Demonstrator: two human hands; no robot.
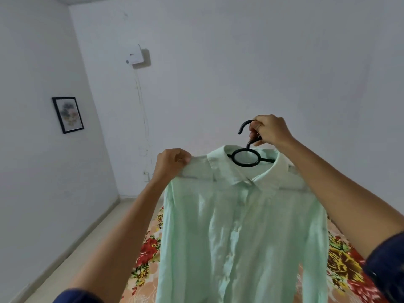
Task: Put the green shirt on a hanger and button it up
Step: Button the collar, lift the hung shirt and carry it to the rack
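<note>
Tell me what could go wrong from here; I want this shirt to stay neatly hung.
1. The left hand pinches the shirt at its shoulder; pulling there could drag that side off the hanger.
2. The right hand alone grips the hook, so the hanger may tilt and the shirt slide.
3. The placket looks closed, but the buttons are too blurred to tell; any left undone could let the front gape.

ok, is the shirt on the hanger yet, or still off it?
On. The black hanger shows inside the collar of the green shirt, whose shoulders drape over it. The right hand holds its hook.
</note>
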